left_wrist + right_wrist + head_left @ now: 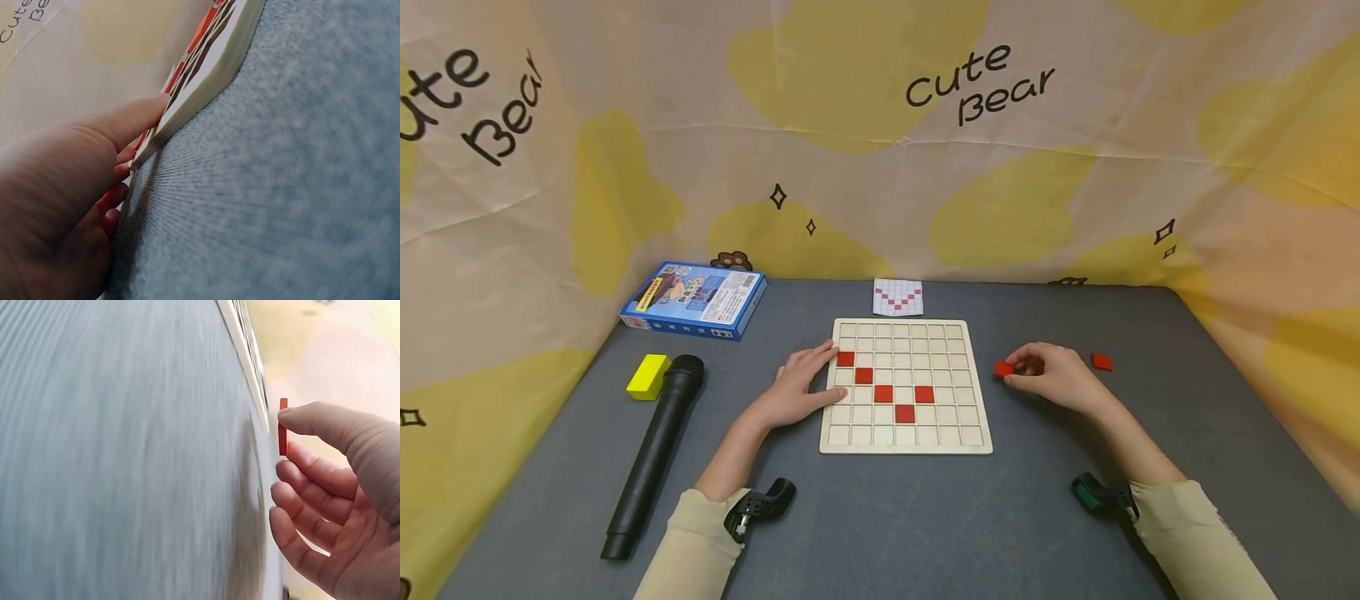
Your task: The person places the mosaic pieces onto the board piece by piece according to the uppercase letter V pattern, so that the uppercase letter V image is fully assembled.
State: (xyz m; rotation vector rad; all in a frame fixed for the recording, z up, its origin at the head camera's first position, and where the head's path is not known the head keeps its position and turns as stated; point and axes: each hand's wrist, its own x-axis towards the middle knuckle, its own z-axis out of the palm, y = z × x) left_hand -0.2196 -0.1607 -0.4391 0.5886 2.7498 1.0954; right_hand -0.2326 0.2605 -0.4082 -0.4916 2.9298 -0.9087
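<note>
Between thumb and fingers, my right hand pinches a red square tile, just off the right side of a pale grid board. Seen edge-on in the right wrist view, that tile is thin and held above the table. My left hand rests on the board's left edge, thumb and fingertips on its rim. In the left wrist view the thumb touches the board. Several red tiles sit in the grid's cells, stepping down diagonally and then up one. Another red tile lies right of my right hand.
Behind the board is a small card printed with a V of coloured squares. To the left are a blue box, a yellow block and a black microphone. A patterned cloth hangs behind the grey table.
</note>
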